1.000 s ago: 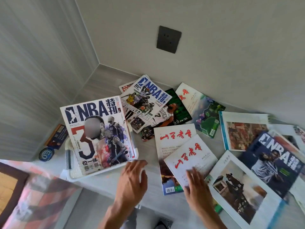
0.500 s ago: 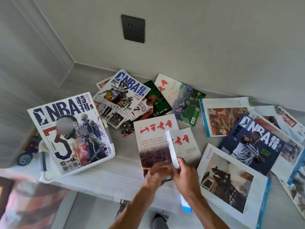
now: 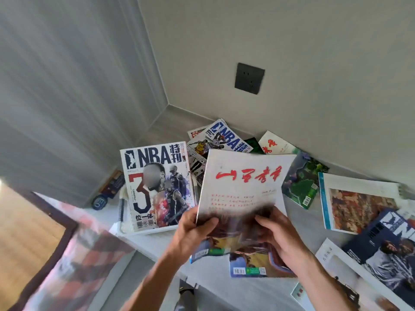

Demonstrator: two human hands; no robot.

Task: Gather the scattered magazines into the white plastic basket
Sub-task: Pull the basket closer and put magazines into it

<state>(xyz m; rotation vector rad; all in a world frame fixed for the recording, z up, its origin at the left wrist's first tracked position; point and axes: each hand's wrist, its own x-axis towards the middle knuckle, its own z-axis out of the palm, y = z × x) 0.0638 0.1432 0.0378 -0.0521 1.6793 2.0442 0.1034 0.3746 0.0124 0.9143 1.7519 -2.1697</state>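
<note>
A pale desk (image 3: 224, 288) is strewn with magazines, and at its left end the white plastic basket (image 3: 125, 227) is covered by 1 large NBA magazine (image 3: 157, 185). Just right of the basket, 2 red-titled magazines (image 3: 242, 189) are held raised above the desk, gripped at their lower edge by the left hand (image 3: 190, 234) and the right hand (image 3: 278, 239), both closed on them.

A dark wall socket (image 3: 249, 78) sits above the grey table (image 3: 170, 129).
</note>
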